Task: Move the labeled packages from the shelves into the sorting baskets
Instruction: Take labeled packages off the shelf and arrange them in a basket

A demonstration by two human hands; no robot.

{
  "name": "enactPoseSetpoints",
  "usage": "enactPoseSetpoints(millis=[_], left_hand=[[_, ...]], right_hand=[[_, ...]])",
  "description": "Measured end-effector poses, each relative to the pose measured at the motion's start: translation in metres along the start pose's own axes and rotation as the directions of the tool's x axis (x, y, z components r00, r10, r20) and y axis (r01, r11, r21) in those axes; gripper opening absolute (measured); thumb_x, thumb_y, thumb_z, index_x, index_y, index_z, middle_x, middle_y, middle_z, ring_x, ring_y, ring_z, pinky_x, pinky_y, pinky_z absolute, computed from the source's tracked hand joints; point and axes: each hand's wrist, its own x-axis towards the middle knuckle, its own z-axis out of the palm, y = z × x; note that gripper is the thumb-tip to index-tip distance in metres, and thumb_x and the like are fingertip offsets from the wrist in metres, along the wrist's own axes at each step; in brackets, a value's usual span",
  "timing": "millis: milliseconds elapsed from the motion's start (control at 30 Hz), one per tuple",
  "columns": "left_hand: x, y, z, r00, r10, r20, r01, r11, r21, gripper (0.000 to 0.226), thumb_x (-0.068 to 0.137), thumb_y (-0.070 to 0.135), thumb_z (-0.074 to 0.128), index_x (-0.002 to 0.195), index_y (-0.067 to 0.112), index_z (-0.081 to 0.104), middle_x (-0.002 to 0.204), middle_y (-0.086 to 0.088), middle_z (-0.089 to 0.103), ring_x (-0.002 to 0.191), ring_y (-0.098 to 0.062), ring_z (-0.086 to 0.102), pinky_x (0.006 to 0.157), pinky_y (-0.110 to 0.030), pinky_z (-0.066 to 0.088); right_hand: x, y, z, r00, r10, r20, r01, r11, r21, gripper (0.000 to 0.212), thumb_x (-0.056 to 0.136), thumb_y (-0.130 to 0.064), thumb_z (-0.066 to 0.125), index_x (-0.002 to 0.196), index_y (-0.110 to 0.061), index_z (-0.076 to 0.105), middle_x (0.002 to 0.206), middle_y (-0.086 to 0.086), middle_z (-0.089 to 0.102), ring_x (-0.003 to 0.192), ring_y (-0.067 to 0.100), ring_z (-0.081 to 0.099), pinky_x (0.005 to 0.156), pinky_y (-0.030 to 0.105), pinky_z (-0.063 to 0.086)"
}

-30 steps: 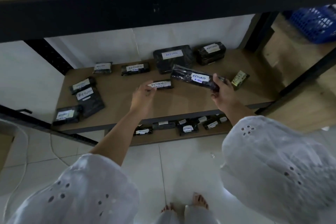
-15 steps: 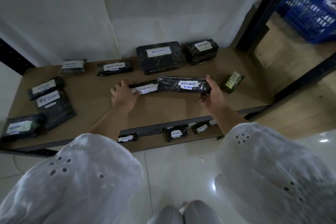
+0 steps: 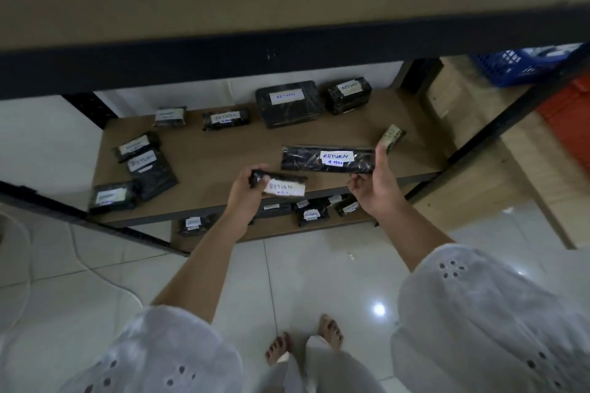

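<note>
Holding two at once here: your left hand (image 3: pixel 244 190) curls round the left end of a short black package (image 3: pixel 281 183), its white RETURN label tipped toward you, right over the front edge of the middle shelf (image 3: pixel 217 156). Your right hand (image 3: pixel 378 191) grips the right end of a long black package (image 3: pixel 329 160), thumb up over the end and fingers curled beneath. Its RETURN label faces up, with blue writing under the word. The two packages are close but not touching, the long one higher and further right.

Behind them on the board there's a big boxy package (image 3: pixel 289 104) at the back and a smaller wrapped block (image 3: pixel 349 94) just beside it. A little package with a yellowish label (image 3: pixel 394 137) lies just past your right thumb. More labelled packs lie along the left side. Down on the bottom shelf (image 3: pixel 274 231), another row of small packages. The blue basket (image 3: pixel 517 65) sits well off to the upper right, beyond the rack's upright.
</note>
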Motion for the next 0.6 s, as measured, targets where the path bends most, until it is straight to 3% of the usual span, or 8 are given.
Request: enactPoseSetpoints(millis=[200, 333, 433, 600], left_hand=[[-0.086, 0.035, 0.024, 0.984, 0.005, 0.176, 0.029, 0.981, -0.193, 0.027, 0.085, 0.004, 0.064, 0.104, 0.022, 0.057, 0.111, -0.005, 0.064, 0.095, -0.015, 0.061, 0.072, -0.021, 0.048], [-0.120, 0.064, 0.060, 0.960, 0.017, 0.279, 0.041, 0.979, -0.200, 0.031, 0.081, 0.003, 0.069, 0.103, 0.022, 0.059, 0.107, -0.005, 0.066, 0.091, -0.013, 0.064, 0.071, -0.019, 0.050], [-0.140, 0.085, 0.102, 0.958, 0.025, 0.285, 0.037, 0.977, -0.210, 0.031, 0.080, 0.002, 0.069, 0.105, 0.019, 0.058, 0.105, -0.006, 0.066, 0.088, -0.014, 0.063, 0.071, -0.021, 0.050], [-0.174, 0.115, 0.192, 0.960, 0.064, 0.273, 0.021, 0.955, -0.297, 0.039, 0.081, 0.001, 0.068, 0.116, 0.011, 0.053, 0.111, -0.010, 0.066, 0.096, -0.019, 0.063, 0.078, -0.026, 0.052]], right_hand=[[-0.060, -0.037, -0.029, 0.993, -0.104, 0.056, 0.108, 0.992, -0.070, 0.071, 0.087, -0.068, 0.037, 0.124, -0.011, 0.056, 0.084, 0.001, 0.066, 0.064, 0.009, 0.053, 0.053, 0.019, 0.045], [-0.085, -0.077, -0.059, 0.984, -0.166, 0.063, 0.167, 0.986, -0.022, 0.057, 0.089, -0.063, 0.042, 0.110, -0.013, 0.061, 0.081, -0.001, 0.068, 0.065, 0.010, 0.053, 0.060, 0.021, 0.042], [-0.097, -0.111, -0.093, 0.972, -0.218, 0.088, 0.216, 0.976, 0.040, 0.041, 0.091, -0.056, 0.047, 0.092, -0.018, 0.060, 0.074, -0.003, 0.068, 0.066, 0.010, 0.057, 0.060, 0.021, 0.041], [-0.106, -0.176, -0.164, 0.949, -0.264, 0.173, 0.253, 0.964, 0.085, 0.033, 0.092, -0.053, 0.047, 0.087, -0.022, 0.057, 0.077, -0.002, 0.063, 0.061, 0.009, 0.056, 0.046, 0.017, 0.040]])
